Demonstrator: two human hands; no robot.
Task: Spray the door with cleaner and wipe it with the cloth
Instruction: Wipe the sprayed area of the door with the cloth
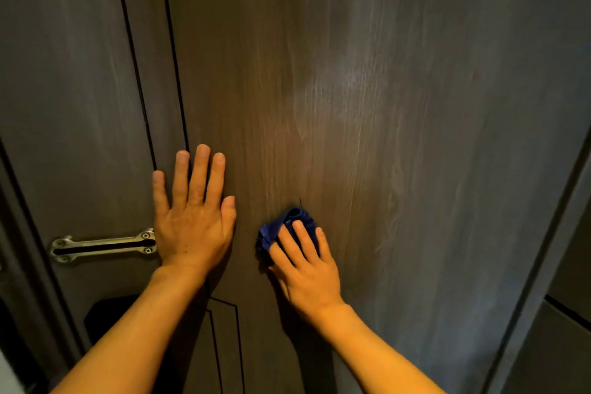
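Note:
A dark brown wood-grain door (367, 89) fills the view, with a paler smeared sheen on its upper middle. My left hand (192, 214) lies flat on the door, fingers spread, holding nothing. To its right, my right hand (307, 265) presses a bunched blue cloth (284, 225) against the door; the cloth sticks out above and left of my fingers. No spray bottle is in view.
A metal latch bar (102, 246) is screwed to the door left of my left hand. A black lock body (108, 313) sits below it. Thin black inlay lines (172, 48) run down the door. The door frame edge (543, 233) stands at the right.

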